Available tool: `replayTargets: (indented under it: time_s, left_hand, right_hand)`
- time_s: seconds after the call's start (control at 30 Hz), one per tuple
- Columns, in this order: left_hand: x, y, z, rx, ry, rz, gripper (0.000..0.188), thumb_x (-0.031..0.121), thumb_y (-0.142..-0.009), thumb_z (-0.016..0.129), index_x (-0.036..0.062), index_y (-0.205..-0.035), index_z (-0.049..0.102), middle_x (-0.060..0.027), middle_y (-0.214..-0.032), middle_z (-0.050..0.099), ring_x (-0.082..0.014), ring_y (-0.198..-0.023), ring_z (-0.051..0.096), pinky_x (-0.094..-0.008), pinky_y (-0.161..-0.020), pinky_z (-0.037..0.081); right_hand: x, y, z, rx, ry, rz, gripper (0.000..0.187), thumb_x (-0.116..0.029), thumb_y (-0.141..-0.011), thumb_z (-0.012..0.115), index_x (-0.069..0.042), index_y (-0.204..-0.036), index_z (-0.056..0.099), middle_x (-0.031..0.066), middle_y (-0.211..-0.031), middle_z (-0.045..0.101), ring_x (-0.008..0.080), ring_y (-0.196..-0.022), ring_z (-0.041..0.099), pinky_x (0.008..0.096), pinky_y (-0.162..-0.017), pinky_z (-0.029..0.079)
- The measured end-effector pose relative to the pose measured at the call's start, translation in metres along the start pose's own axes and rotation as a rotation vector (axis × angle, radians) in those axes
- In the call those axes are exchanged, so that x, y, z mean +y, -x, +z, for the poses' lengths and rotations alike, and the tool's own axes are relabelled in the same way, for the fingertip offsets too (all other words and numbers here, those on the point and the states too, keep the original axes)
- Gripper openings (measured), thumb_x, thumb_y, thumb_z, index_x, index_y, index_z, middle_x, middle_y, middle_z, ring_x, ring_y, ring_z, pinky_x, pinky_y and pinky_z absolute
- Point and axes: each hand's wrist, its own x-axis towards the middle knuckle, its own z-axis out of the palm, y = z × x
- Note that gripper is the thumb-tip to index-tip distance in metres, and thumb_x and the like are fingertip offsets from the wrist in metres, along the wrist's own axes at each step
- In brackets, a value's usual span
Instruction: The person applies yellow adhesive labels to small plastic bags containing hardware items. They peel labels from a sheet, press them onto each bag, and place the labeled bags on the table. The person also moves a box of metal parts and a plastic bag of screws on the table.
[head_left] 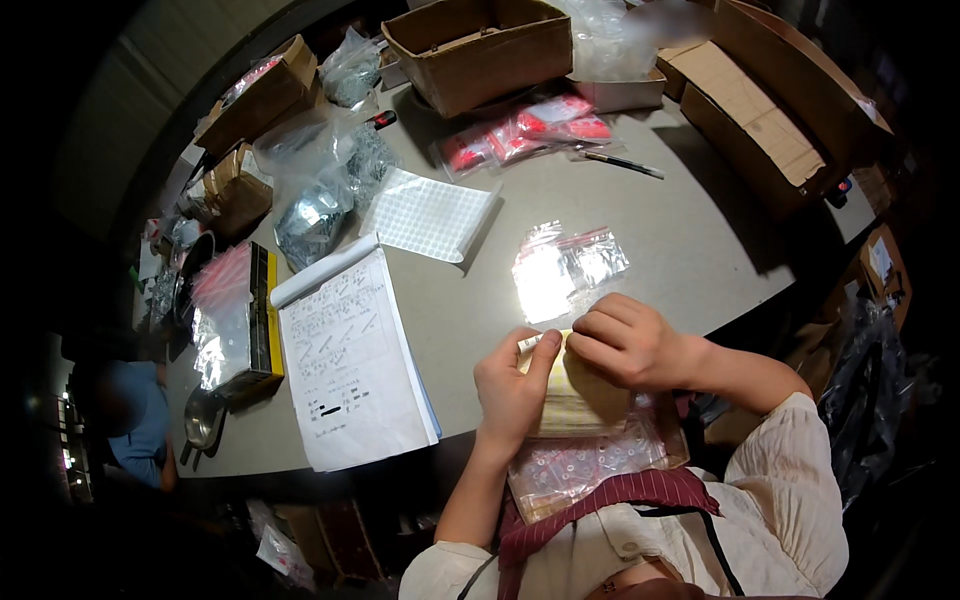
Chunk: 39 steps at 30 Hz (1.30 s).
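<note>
Yellow sheet (pixel 578 398) held over bagged parts (pixel 590 462).
Its top is pinched by the left hand (pixel 512 385); the right hand (pixel 630 342) is curled there, hold unclear.

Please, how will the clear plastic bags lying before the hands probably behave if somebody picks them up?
The clear plastic bags look thin and flat, so probably light and floppy. Their strong glare suggests a smooth surface, perhaps slippery.

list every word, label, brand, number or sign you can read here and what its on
Nothing reads clearly enough to quote.
Paper pad: dark writing and small sketches, too small to read.
Pale yellow sheet at the left hand and right hand: faint rows of marks, too small to read.
Black-and-yellow box: no legible lettering.
</note>
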Motion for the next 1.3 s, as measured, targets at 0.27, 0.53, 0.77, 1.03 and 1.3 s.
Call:
replayTargets:
  time_s: [0.27,0.53,0.77,1.03,1.3]
  left_hand:
    - [-0.002,-0.004,-0.002,-0.011,-0.049,0.051,0.026,0.028,-0.100,0.070,0.0021,-0.100,0.071,-0.0165,-0.078,0.072,-0.0249,-0.069,0.070,-0.0351,-0.065,0.052]
    - [-0.001,0.000,-0.007,-0.004,0.012,0.017,0.024,0.026,-0.099,0.071,0.0021,-0.099,0.072,-0.0107,-0.070,0.067,-0.0137,-0.064,0.063,-0.0303,-0.061,0.048]
    - [0.000,0.007,-0.014,-0.094,0.152,0.028,0.021,0.020,-0.097,0.073,-0.0009,-0.096,0.072,-0.0044,-0.073,0.067,-0.0086,-0.068,0.059,-0.0259,-0.062,0.046]
    - [0.001,0.008,-0.019,-0.122,0.232,0.054,0.020,0.017,-0.097,0.072,-0.0032,-0.098,0.071,-0.0060,-0.083,0.071,-0.0107,-0.079,0.062,-0.0260,-0.073,0.049]
    - [-0.010,0.021,-0.028,0.006,0.372,0.078,0.019,0.015,-0.100,0.068,-0.0039,-0.099,0.067,-0.0049,-0.090,0.068,-0.0115,-0.084,0.061,-0.0256,-0.077,0.048]
  right_hand:
    - [0.098,-0.024,-0.030,-0.399,-0.390,0.765,0.028,-0.021,-0.085,0.067,0.003,-0.099,0.068,0.0212,-0.084,0.069,0.0356,-0.078,0.067,0.0437,-0.072,0.052]
    - [0.115,-0.020,-0.033,-0.727,-0.156,0.795,0.046,-0.040,-0.085,0.081,0.004,-0.096,0.070,0.0241,-0.087,0.070,0.0410,-0.082,0.068,0.0468,-0.073,0.051]
    - [0.076,-0.008,-0.043,-0.648,-0.383,0.671,0.039,-0.034,-0.089,0.079,0.001,-0.099,0.064,0.0149,-0.082,0.068,0.0299,-0.075,0.064,0.0414,-0.071,0.050]
    - [0.083,-0.026,-0.012,-0.431,-0.368,0.612,0.031,-0.017,-0.083,0.075,0.001,-0.100,0.056,0.0208,-0.085,0.066,0.0407,-0.081,0.065,0.0471,-0.073,0.051]
    - [0.067,0.003,-0.020,-0.353,-0.111,0.784,0.037,-0.021,-0.088,0.079,0.000,-0.106,0.054,0.0219,-0.096,0.064,0.0423,-0.091,0.063,0.0483,-0.078,0.049]
